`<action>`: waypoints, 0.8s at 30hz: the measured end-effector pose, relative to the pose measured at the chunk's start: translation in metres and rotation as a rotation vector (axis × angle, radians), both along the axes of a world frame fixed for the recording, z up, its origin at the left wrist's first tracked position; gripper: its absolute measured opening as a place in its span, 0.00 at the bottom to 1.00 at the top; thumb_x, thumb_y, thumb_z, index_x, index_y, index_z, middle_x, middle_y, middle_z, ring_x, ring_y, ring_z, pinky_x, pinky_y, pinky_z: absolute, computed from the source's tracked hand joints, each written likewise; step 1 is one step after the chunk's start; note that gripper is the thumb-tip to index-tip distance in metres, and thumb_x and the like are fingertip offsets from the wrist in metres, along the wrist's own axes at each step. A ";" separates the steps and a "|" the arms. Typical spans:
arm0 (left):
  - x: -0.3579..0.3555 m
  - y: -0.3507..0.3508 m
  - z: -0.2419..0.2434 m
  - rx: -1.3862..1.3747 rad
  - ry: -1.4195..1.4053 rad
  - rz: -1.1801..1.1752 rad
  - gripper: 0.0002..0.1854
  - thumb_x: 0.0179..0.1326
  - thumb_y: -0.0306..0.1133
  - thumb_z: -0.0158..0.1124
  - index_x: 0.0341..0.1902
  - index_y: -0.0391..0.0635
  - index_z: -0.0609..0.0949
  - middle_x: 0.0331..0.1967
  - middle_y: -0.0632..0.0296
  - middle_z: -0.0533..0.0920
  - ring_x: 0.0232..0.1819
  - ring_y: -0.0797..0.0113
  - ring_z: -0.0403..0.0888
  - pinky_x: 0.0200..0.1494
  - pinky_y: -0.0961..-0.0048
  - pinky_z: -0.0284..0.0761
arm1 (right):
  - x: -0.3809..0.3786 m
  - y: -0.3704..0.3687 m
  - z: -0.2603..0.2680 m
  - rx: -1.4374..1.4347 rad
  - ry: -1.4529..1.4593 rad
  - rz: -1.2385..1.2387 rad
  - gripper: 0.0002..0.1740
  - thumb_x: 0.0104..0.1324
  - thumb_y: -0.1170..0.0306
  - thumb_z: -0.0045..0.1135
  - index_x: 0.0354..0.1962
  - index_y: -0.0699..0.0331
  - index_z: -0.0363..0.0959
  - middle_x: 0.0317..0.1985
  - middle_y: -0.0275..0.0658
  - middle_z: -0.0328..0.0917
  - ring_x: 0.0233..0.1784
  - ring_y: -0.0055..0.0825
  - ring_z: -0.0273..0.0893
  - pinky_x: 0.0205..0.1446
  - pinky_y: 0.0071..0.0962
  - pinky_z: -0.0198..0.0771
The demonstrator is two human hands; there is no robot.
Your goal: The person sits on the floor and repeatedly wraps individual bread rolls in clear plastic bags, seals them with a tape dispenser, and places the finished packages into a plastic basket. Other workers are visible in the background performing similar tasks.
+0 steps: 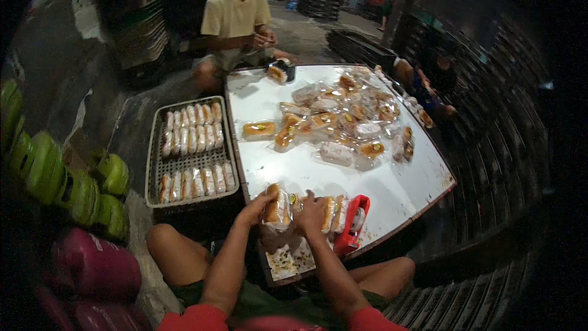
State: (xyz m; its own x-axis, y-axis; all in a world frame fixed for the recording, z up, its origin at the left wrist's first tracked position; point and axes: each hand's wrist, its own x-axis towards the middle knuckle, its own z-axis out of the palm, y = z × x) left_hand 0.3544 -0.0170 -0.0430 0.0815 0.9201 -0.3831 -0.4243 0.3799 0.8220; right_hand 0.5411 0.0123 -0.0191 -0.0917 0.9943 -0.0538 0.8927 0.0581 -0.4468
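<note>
Near the front edge of the white table [262,170], my left hand [257,207] grips a bread roll in a clear plastic wrapper [277,209]. My right hand [310,214] is on wrapped rolls just beside it; its fingers hide part of them, so its hold is unclear. More wrapped rolls [328,214] stand in a row to its right, against a red tape dispenser [353,225]. A loose heap of bagged rolls [337,119] covers the table's middle and far right. One bagged roll [258,128] lies apart on the left.
Left of the table is a plastic crate [154,156] with rows of wrapped rolls. Across the table sits a person [236,18], near a black tape dispenser [281,71]. Another person [425,82] is at the right. Green gas cylinders [43,165] and pink ones [98,262] stand left.
</note>
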 end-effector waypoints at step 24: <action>-0.389 0.026 0.075 0.107 1.566 0.222 0.60 0.43 0.48 0.80 0.76 0.43 0.53 0.67 0.44 0.67 0.64 0.47 0.71 0.66 0.52 0.68 | -0.038 0.046 0.016 -0.758 1.174 0.006 0.60 0.59 0.73 0.67 0.75 0.51 0.28 0.62 0.54 0.64 0.58 0.40 0.73 0.55 0.38 0.77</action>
State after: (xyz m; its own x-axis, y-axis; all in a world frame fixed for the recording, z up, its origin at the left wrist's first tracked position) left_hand -0.0346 0.0087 0.0318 -0.4491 0.8868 0.1092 0.7965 0.3420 0.4987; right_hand 0.5032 0.0580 -0.0026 -0.4615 0.7575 -0.4617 -0.0199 -0.5292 -0.8483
